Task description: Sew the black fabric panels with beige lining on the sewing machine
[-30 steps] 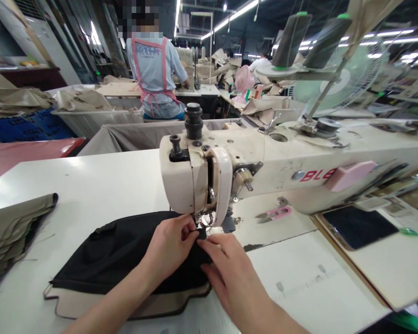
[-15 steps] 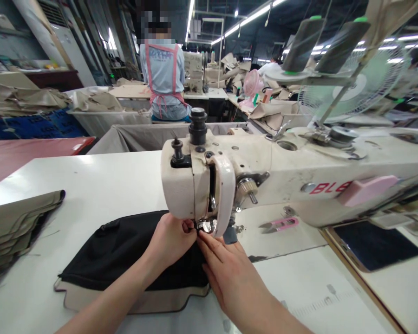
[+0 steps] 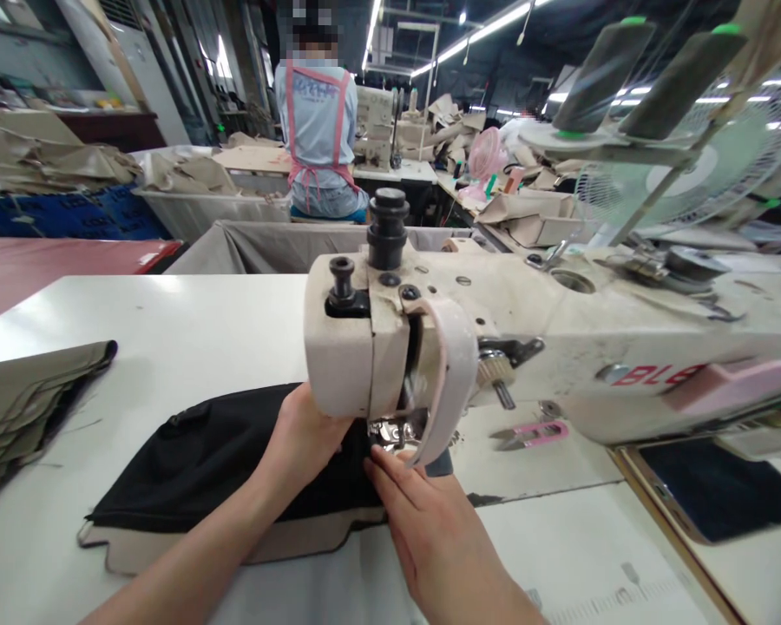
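Observation:
A black fabric piece [image 3: 201,460] with a beige, dark-edged border [image 3: 299,540] lies under the head of a sewing machine [image 3: 338,356]. My left hand [image 3: 303,443] is on the black fabric left of the needle area. Its fingers curl in closed at the cloth, with their tips partly hidden behind the machine head. My right hand [image 3: 429,525] lies on the fabric's right end, fingers stretched out and close together. Their tips come up to the metal presser foot [image 3: 397,431]. The white curved guard [image 3: 459,382] hangs just above this hand.
Pink-handled thread snips [image 3: 530,436] lie on the machine bed. A phone [image 3: 722,486] rests at the right. Folded beige pieces [image 3: 32,399] are stacked at the left. Thread cones [image 3: 605,78] stand above the machine. A person [image 3: 318,130] sits beyond, facing away.
The view has shifted a little. The black fabric has slid slightly left relative to the machine. My left fingertips have moved behind the machine head; my right hand remains by the presser foot.

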Motion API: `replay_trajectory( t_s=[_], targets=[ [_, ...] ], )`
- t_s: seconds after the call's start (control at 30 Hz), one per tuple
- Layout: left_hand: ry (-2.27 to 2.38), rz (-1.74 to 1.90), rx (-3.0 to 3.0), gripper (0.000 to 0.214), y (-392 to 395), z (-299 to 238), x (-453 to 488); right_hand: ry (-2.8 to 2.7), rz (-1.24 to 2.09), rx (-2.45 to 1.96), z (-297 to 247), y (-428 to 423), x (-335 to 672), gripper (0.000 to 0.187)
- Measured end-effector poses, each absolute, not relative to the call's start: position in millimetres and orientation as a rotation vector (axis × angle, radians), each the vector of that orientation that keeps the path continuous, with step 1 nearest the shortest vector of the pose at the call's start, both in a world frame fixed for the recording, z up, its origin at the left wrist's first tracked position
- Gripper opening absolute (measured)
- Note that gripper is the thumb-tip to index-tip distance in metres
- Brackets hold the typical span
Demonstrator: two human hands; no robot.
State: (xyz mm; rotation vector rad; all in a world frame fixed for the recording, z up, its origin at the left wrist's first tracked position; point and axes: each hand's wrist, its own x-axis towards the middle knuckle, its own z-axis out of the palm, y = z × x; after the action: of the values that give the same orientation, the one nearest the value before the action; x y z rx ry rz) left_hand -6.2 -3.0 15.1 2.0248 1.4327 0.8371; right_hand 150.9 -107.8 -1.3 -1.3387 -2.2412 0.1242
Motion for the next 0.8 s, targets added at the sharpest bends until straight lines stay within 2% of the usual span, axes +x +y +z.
replay_trajectory(
  t_s=[0.1,0.2,0.27,0.47,0.8],
  targets=[
    [1.303,0.850,2.283,0.022,-26,20,-20,-2.192,0.257,-1.336,4,-112,153,0.046],
    [0.862,0.677,2.695,0.026,-50,17,-31,-1.968,0.473,-1.354,10,-121,157,0.031],
    [0.726,0.616,2.758,0.025,-56,15,-35,-1.893,0.541,-1.347,13,-129,158,0.026],
    [0.788,0.762,2.589,0.025,-53,17,-28,-2.219,0.522,-1.302,17,-138,153,0.049],
    [0.759,0.841,2.731,0.027,-47,12,-19,-2.370,0.533,-1.262,23,-116,163,0.055]
  ],
)
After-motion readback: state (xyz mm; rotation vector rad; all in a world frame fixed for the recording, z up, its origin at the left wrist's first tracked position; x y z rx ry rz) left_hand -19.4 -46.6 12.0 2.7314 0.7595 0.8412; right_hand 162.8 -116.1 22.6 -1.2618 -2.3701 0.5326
